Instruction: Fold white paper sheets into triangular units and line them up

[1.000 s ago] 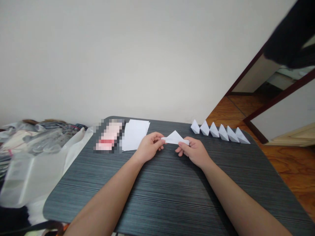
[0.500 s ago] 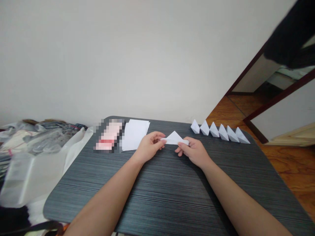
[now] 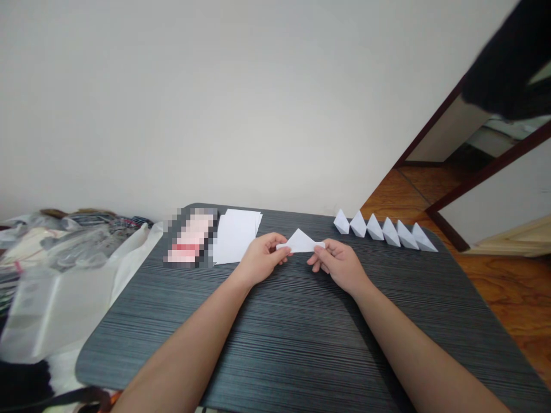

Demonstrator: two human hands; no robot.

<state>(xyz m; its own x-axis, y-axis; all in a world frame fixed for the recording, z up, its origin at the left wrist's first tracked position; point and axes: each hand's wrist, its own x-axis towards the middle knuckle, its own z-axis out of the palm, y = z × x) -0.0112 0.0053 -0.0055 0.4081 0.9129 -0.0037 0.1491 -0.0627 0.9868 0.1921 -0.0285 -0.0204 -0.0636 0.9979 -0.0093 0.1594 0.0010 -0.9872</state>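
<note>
A piece of folded white paper (image 3: 298,242), with a triangular peak and a narrow strip along its base, is held up between both hands over the dark table (image 3: 284,332). My left hand (image 3: 263,256) pinches its left end between thumb and fingers. At the right end, the thumb and fingers of my right hand (image 3: 340,262) grip the paper, with the lower fingers curled beneath. Part of each end is hidden by the fingers.
Several folded white paper shapes (image 3: 373,228) stand in a row at the table's back right. White paper sheets (image 3: 236,232) lie stacked left of my hands, beside a pixelated pinkish object (image 3: 189,238). Plastic bags (image 3: 81,246) are heaped left of the table; a wall rises behind.
The folded paper has shifted slightly left between my hands, and its right end now sits deeper behind my right fingers. Both hands keep hold of it.
</note>
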